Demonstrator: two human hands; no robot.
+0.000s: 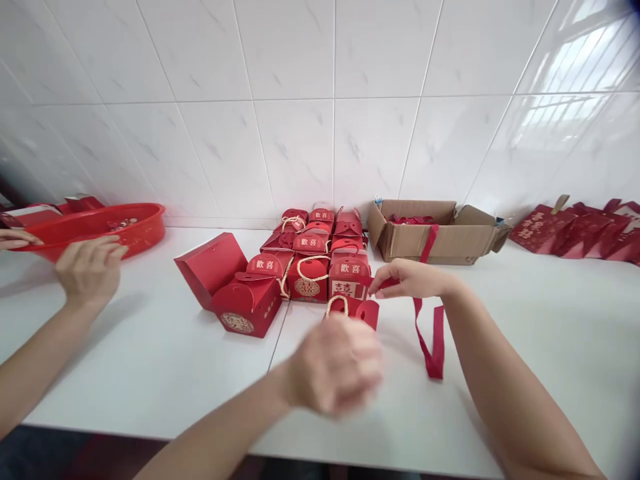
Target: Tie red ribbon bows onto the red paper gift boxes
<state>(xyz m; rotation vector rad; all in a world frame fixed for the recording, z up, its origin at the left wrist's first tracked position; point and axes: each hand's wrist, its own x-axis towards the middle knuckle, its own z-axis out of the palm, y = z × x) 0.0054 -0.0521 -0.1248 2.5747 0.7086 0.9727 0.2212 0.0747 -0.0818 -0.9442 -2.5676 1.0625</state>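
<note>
My right hand [413, 278] is closed, fingertips pinching what looks like the end of a red ribbon, beside the front boxes. A length of red ribbon [436, 347] hangs below this hand in a loop onto the table. My left hand [340, 367] is smeared by motion, fingers curled in, just in front of a small red gift box [367, 312] with a rope handle. It partly hides that box, and whether it holds anything is unclear. Behind are several red gift boxes [307, 277] with gold print and rope handles, packed in rows.
An open-lidded red box [247, 307] stands left of the rows. Another person's hands [93, 267] are at a red plastic basin [145, 230] at far left. A cardboard box [440, 247] holds red ribbon. Red paper bags [583, 230] lie far right, before the tiled wall.
</note>
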